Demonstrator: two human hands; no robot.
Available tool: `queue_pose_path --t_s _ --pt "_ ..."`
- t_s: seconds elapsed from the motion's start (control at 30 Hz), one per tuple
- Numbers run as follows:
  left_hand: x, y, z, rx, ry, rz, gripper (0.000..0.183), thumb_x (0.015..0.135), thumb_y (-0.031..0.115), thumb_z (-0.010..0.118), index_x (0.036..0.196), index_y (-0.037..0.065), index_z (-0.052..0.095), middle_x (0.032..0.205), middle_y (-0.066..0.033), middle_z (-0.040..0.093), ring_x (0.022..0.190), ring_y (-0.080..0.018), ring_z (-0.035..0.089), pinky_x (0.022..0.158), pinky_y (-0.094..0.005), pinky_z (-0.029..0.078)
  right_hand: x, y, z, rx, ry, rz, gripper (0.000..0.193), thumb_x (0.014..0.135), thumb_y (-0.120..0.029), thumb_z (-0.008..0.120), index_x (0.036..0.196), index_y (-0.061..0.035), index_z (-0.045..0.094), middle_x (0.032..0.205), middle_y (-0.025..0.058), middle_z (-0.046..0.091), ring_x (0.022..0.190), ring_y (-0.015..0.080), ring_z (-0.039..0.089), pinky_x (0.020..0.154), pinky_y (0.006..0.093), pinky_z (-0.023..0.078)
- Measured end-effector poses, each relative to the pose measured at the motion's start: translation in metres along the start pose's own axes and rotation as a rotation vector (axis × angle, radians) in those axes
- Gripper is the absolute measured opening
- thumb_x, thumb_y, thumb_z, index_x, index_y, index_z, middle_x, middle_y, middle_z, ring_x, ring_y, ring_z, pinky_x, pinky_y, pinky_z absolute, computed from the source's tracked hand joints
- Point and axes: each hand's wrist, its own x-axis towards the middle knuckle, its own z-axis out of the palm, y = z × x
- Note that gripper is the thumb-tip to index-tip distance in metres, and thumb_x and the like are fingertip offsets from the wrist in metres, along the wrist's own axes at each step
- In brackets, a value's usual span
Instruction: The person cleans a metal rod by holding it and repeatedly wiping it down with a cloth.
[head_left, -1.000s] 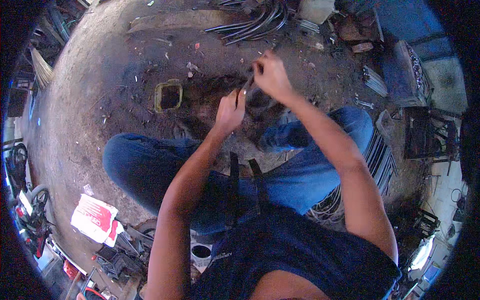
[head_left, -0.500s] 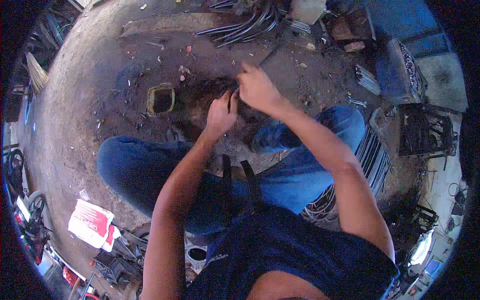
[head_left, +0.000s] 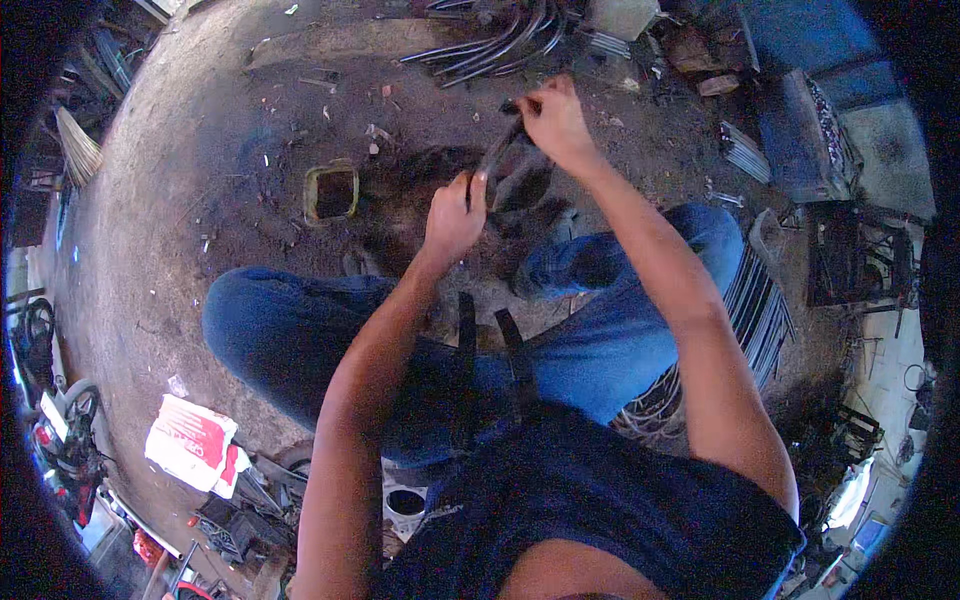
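My left hand (head_left: pixel 457 216) is closed around the lower end of a long, narrow dark strip (head_left: pixel 499 150), its thumb lying along it. Up and to the right, my right hand (head_left: pixel 559 125) pinches the strip's other end, where a small black tip sticks out past the fingers. The strip slants between both hands above the dark floor; whether it is metal or rubber I cannot make out. Left of the hands stands a squarish, yellow-rimmed container (head_left: pixel 310 198) with dark contents. My bent legs in jeans lie on either side below the hands.
Curved metal tubes (head_left: pixel 500 55) lie at the far side. Thin rods (head_left: pixel 757 310) are bundled beside my right leg, with a dark metal frame (head_left: pixel 855 255) further right. A red-and-white bag (head_left: pixel 190 443) lies at the lower left. Small scraps litter the floor.
My right hand has moved up and to the right, away from my left hand. More of the dark strip now shows between them. My left hand has shifted only slightly.
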Motion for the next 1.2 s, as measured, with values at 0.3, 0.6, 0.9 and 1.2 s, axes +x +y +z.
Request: queue_pose_path --t_s 0.3,0.6,0.9,1.2 --pt "0.011 0.000 -0.012 -0.028 0.011 -0.100 0.037 0.095 0.028 0.042 0.082 -0.004 0.055 0.072 -0.0271 0.058 0.070 -0.0458 0.056 0.062 -0.0502 0.042 -0.015 -0.011 0.014 0.310 -0.084 0.171 0.026 0.082 -0.015 0.060 0.104 -0.0023 0.064 0.096 0.0189 0.064 0.090 0.0331 0.063 0.080 0.0395 0.049" --pt "0.006 0.000 -0.008 -0.103 0.081 -0.065 0.037 0.095 0.027 0.042 0.088 -0.006 0.056 0.078 -0.0288 0.058 0.077 -0.0454 0.057 0.065 -0.0468 0.043 -0.026 -0.039 0.036 0.507 0.217 0.310 0.016 0.083 -0.012 0.061 0.095 -0.0029 0.056 0.087 0.0209 0.064 0.086 0.0369 0.063 0.072 0.0398 0.050" --pt "-0.002 -0.012 -0.004 -0.162 0.048 -0.098 0.038 0.096 0.027 0.041 0.087 -0.007 0.056 0.072 -0.0272 0.056 0.066 -0.0423 0.056 0.060 -0.0440 0.041 -0.013 -0.035 0.047 1.569 -0.051 1.105 0.015 0.086 -0.008 0.052 0.097 -0.0007 0.058 0.088 0.0122 0.062 0.077 0.0261 0.060 0.073 0.0401 0.050" --pt "0.004 -0.003 0.000 -0.146 0.086 -0.088 0.040 0.096 0.027 0.040 0.085 -0.007 0.056 0.072 -0.0267 0.057 0.070 -0.0431 0.058 0.061 -0.0428 0.043 -0.022 -0.040 0.041 1.731 -0.337 1.403 0.023 0.087 -0.018 0.047 0.096 0.0005 0.058 0.092 0.0180 0.064 0.086 0.0345 0.060 0.081 0.0507 0.047"
